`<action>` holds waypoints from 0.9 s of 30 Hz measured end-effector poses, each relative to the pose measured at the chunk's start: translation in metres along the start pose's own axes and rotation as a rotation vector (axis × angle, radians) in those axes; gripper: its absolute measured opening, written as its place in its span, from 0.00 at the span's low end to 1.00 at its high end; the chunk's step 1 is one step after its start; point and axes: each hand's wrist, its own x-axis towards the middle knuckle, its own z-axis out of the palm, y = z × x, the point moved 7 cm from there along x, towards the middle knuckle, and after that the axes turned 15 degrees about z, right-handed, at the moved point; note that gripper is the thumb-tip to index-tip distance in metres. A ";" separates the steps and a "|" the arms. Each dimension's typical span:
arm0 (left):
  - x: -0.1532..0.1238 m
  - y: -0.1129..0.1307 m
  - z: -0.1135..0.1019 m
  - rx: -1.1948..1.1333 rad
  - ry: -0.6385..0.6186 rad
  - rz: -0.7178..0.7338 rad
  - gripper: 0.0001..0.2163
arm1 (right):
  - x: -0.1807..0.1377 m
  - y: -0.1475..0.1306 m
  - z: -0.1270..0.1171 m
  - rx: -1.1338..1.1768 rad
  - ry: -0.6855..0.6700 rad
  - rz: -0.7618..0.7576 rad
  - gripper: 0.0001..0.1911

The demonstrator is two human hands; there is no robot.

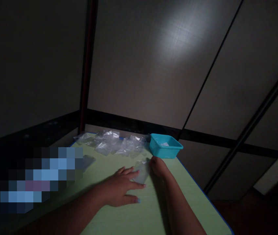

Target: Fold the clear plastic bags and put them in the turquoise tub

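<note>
A small clear plastic bag (pixel 142 172) lies on the light green table. My left hand (pixel 120 187) rests flat with its fingers spread, some fingertips over the bag's left edge. At the bag's upper right, my right hand (pixel 158 165) is closed, its curled fingers at the bag's edge. The fingertips of that hand are hidden, but it seems to pinch the bag there. Just beyond my right hand stands a turquoise plastic basket (pixel 164 150) with something pale inside. Several more clear plastic bags (pixel 114 143) lie in a loose pile along the table's far side.
The green table (pixel 129 218) has a blue edge that slants down on the right. Another clear bag (pixel 88 161) lies at the left, beside a blurred-out, pixelated area. Dark panelled cabinet doors (pixel 141 65) rise right behind the table.
</note>
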 end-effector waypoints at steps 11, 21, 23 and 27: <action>0.001 0.001 0.001 0.009 0.005 0.026 0.27 | 0.005 0.002 0.005 -0.048 0.009 0.007 0.06; 0.003 0.007 0.003 -0.100 -0.039 0.069 0.29 | 0.001 0.001 0.005 -0.075 0.017 0.030 0.04; 0.004 0.008 0.002 -0.103 -0.041 0.063 0.29 | -0.001 0.004 0.002 -0.090 0.039 0.064 0.04; 0.004 0.008 0.003 -0.081 -0.056 0.054 0.28 | -0.007 0.009 -0.012 -0.109 0.166 0.145 0.07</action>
